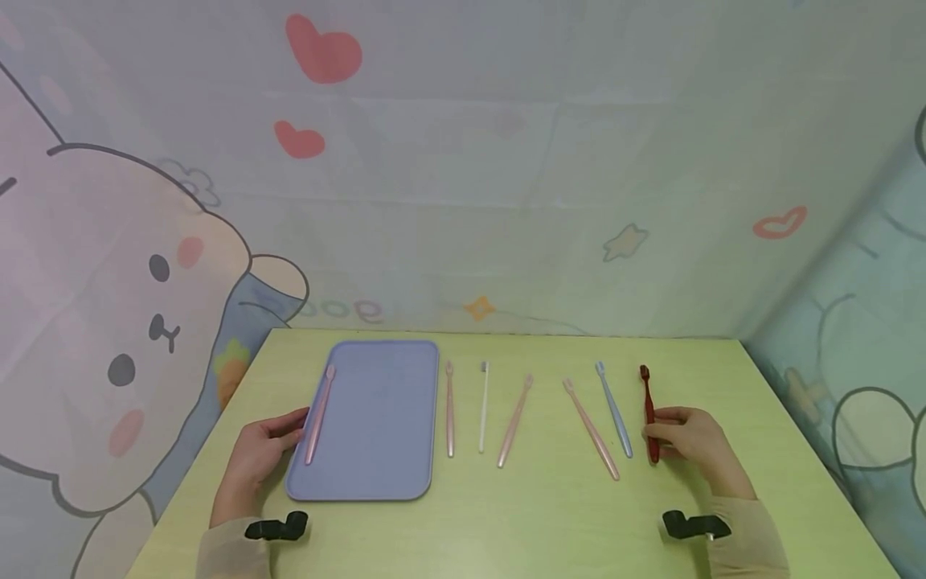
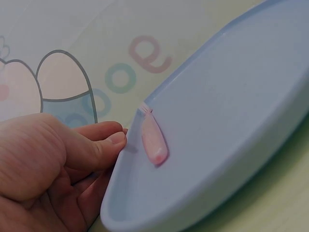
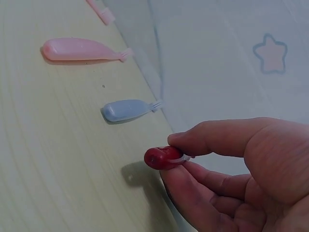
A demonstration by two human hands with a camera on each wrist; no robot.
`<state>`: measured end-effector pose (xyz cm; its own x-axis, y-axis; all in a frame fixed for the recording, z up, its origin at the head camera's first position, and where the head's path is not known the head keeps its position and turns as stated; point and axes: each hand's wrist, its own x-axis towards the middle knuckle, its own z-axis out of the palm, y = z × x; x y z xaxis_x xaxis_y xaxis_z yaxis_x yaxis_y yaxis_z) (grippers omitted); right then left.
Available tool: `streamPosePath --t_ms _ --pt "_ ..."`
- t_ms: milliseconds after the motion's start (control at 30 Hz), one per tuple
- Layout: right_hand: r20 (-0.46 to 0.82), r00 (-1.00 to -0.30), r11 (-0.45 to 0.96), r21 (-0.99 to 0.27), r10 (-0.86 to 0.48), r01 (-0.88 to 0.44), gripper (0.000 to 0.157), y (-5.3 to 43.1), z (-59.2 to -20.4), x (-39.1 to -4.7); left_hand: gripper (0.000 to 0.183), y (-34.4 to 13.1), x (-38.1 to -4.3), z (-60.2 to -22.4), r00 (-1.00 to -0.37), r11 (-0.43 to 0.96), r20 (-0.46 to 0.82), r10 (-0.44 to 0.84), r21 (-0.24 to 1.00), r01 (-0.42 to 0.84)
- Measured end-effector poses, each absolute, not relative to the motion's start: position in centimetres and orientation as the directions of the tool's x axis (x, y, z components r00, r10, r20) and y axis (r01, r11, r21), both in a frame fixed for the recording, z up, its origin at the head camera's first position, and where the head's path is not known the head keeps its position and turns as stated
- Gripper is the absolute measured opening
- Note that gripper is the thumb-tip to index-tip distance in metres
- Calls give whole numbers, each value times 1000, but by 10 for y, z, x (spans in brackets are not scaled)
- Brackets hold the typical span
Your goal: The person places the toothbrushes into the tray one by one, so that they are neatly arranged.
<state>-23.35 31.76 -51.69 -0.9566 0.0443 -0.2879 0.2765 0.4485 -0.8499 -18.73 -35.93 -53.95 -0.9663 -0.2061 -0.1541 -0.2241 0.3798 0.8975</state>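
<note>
My right hand [image 1: 693, 438] pinches a dark red toothbrush [image 1: 653, 442] between thumb and fingers, its head pointing to the back wall. In the right wrist view the red handle [image 3: 161, 158] casts a shadow on the table below it. At the left, my left hand [image 1: 262, 450] grips the near-left rim of a lavender tray [image 1: 376, 487], thumb and fingertips at the edge. Inside the tray a pink toothbrush [image 1: 319, 418] lies along the left side. Nearest the red brush are a blue toothbrush [image 1: 615, 410] and a pink toothbrush [image 1: 593, 430].
Between tray and right hand, more toothbrushes lie in a loose row: a pink one [image 1: 450, 414], a white one [image 1: 484, 410] and another pink one [image 1: 515, 422]. A printed cloth [image 1: 463, 161] hangs behind the yellow-green table [image 1: 550, 531].
</note>
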Motion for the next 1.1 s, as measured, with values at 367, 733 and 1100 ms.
streamPosePath --t_ms 367,733,1100 --pt "-277 -961 396 -881 11 258 62 312 -520 -234 47 -360 -189 -540 -971 410 -137 -195 888 -207" --pt "-261 -965 367 -902 -42 228 71 303 -525 -237 46 -359 -188 -540 -969 395 -141 -204 894 -213" --pt "-247 -967 353 -912 -67 208 73 296 -517 -234 46 -358 -187 -539 -969 395 -140 -205 893 -213"
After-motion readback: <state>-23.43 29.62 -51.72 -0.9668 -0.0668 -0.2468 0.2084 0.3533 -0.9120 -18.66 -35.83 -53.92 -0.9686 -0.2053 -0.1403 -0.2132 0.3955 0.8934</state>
